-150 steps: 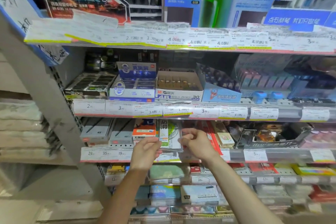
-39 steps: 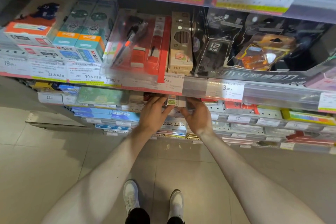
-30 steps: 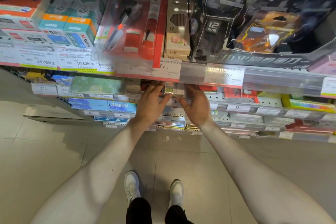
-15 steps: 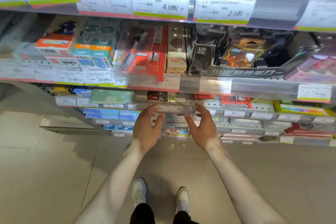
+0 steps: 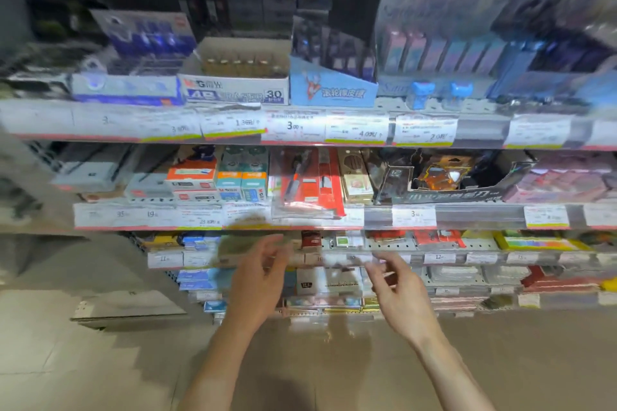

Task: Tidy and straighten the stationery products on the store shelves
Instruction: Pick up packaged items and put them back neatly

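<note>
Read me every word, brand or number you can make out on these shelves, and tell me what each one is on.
"4B" and "30": white eraser box, top shelf.
"3.00": price tag below it.
"4.00": next price tag.
"11": tag on a lower shelf rail.
"12": lower-rail tag.
Chinese characters on the blue display box and black tray show, but other tags and packs are too blurred to read.

Heavy motion blur throughout, blocky smearing at left and right edges, dim dark upper frame, price labels brighter, wide-angle bowing.
</note>
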`<control>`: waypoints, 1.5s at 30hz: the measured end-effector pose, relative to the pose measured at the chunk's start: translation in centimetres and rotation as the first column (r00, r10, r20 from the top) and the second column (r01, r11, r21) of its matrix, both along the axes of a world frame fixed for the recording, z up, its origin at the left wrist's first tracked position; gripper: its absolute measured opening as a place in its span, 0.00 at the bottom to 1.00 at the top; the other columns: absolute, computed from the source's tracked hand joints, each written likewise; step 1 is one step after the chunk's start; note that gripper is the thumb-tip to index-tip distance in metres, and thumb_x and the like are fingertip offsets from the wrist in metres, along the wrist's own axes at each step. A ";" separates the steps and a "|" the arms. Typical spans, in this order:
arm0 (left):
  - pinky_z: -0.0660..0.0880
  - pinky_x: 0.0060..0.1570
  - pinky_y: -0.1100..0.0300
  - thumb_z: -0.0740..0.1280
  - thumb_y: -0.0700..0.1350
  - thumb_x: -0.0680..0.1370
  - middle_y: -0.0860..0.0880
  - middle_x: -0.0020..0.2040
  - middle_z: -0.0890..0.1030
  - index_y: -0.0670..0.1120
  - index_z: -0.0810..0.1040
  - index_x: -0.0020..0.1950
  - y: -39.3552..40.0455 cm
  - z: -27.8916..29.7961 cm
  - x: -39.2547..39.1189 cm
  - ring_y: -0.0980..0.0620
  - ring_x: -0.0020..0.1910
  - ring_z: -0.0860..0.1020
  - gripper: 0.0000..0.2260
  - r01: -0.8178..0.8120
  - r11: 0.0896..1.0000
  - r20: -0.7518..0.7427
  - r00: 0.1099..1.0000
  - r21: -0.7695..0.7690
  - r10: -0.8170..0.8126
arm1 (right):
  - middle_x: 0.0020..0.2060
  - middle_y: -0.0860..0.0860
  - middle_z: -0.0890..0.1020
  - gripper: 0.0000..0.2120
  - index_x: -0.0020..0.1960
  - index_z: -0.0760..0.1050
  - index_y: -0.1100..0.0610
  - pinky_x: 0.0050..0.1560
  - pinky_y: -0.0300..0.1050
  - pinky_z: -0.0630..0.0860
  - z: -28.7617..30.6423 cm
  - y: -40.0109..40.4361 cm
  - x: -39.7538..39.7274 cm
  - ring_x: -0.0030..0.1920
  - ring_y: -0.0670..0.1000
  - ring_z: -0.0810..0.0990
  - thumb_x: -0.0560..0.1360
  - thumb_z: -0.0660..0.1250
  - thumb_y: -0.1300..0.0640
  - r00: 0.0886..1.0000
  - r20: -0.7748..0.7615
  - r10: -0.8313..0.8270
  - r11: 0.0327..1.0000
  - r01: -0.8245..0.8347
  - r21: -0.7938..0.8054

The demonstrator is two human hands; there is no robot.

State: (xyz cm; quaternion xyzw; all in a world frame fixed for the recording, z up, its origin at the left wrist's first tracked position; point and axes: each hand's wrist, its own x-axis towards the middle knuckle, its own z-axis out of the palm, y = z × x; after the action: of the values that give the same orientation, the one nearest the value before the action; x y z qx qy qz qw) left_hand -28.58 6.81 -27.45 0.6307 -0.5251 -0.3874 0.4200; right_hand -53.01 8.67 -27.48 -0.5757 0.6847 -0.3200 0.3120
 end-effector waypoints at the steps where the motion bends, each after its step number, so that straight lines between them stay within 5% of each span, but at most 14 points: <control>1: 0.79 0.53 0.49 0.64 0.59 0.78 0.57 0.50 0.83 0.61 0.76 0.58 -0.5 0.5 0.7 0.58 0.49 0.81 0.10 -0.007 1.000 0.000 1.000 -0.009 0.007 | 0.41 0.43 0.82 0.15 0.62 0.75 0.47 0.46 0.50 0.80 0.6 -0.3 0.5 0.37 0.44 0.81 0.79 0.63 0.43 1.000 -0.010 -0.008 1.000 0.007 -0.011; 5: 0.78 0.50 0.52 0.64 0.53 0.80 0.55 0.46 0.83 0.53 0.79 0.53 -2.3 2.3 2.5 0.54 0.47 0.82 0.06 -0.041 0.999 0.005 0.999 -0.011 0.041 | 0.40 0.41 0.82 0.13 0.60 0.75 0.46 0.45 0.48 0.79 2.4 -2.1 2.2 0.38 0.41 0.81 0.79 0.63 0.42 0.999 -0.022 -0.029 0.997 0.027 -0.070; 9: 0.77 0.44 0.51 0.62 0.54 0.80 0.48 0.43 0.81 0.45 0.78 0.51 -4.3 3.4 2.7 0.50 0.43 0.80 0.13 -0.039 0.999 0.137 0.990 -0.003 0.039 | 0.37 0.42 0.83 0.11 0.56 0.75 0.45 0.42 0.43 0.78 3.7 -4.8 3.9 0.40 0.38 0.80 0.78 0.63 0.41 0.996 -0.041 -0.078 0.990 0.073 -0.118; 15: 0.78 0.48 0.55 0.68 0.52 0.78 0.47 0.51 0.83 0.55 0.76 0.58 -6.1 3.1 1.9 0.52 0.45 0.83 0.09 -0.025 0.990 -0.177 0.983 0.141 0.050 | 0.36 0.41 0.82 0.13 0.59 0.76 0.51 0.47 0.47 0.80 4.2 -7.9 6.7 0.41 0.45 0.81 0.79 0.63 0.45 0.991 0.027 -0.128 0.991 0.129 -0.035; 23: 0.76 0.35 0.62 0.71 0.45 0.77 0.42 0.45 0.84 0.42 0.78 0.59 -8.7 3.4 1.2 0.51 0.38 0.81 0.12 -0.058 0.980 -0.464 0.874 0.189 0.141 | 0.38 0.57 0.86 0.10 0.57 0.75 0.57 0.55 0.59 0.81 4.9 -9.1 7.3 0.42 0.56 0.85 0.76 0.70 0.63 0.817 0.524 -0.242 0.970 0.187 0.156; 31: 0.81 0.43 0.63 0.76 0.50 0.73 0.47 0.49 0.84 0.44 0.78 0.53 -9.0 5.3 1.0 0.52 0.48 0.84 0.15 -0.104 0.984 -0.498 0.852 0.142 0.162 | 0.33 0.54 0.83 0.14 0.60 0.73 0.60 0.39 0.41 0.81 6.3 -8.8 7.0 0.34 0.51 0.81 0.77 0.63 0.72 0.727 0.658 -0.196 0.980 0.125 0.154; 38: 0.80 0.45 0.59 0.76 0.40 0.72 0.45 0.50 0.85 0.44 0.79 0.51 -8.4 5.0 1.5 0.49 0.47 0.84 0.10 -0.133 0.978 -0.542 0.816 0.162 0.200 | 0.33 0.59 0.81 0.15 0.60 0.72 0.60 0.54 0.60 0.79 6.2 -7.9 7.4 0.36 0.55 0.80 0.77 0.63 0.72 0.772 0.627 -0.105 0.994 0.090 0.057; 42: 0.80 0.51 0.54 0.77 0.43 0.70 0.50 0.53 0.85 0.52 0.80 0.57 -7.4 4.3 3.0 0.51 0.51 0.84 0.17 -0.036 0.995 -0.576 0.813 0.098 0.086 | 0.35 0.55 0.80 0.15 0.58 0.74 0.61 0.47 0.51 0.83 5.9 -7.4 7.8 0.40 0.52 0.85 0.75 0.66 0.73 0.745 0.658 -0.112 0.993 0.108 0.047; 45: 0.80 0.50 0.55 0.76 0.48 0.67 0.57 0.53 0.85 0.60 0.82 0.56 -6.7 4.1 3.8 0.55 0.50 0.84 0.19 0.011 0.995 -0.525 0.850 0.102 0.045 | 0.39 0.53 0.86 0.14 0.58 0.75 0.59 0.51 0.53 0.82 5.8 -7.1 8.4 0.40 0.49 0.85 0.75 0.67 0.70 0.738 0.664 -0.121 0.993 0.101 0.069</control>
State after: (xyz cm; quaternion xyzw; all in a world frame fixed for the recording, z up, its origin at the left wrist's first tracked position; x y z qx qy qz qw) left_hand -24.76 0.10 -23.32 0.5256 -0.3643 -0.5674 0.5187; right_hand -44.65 1.53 -21.67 -0.3772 0.5654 -0.5128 0.5245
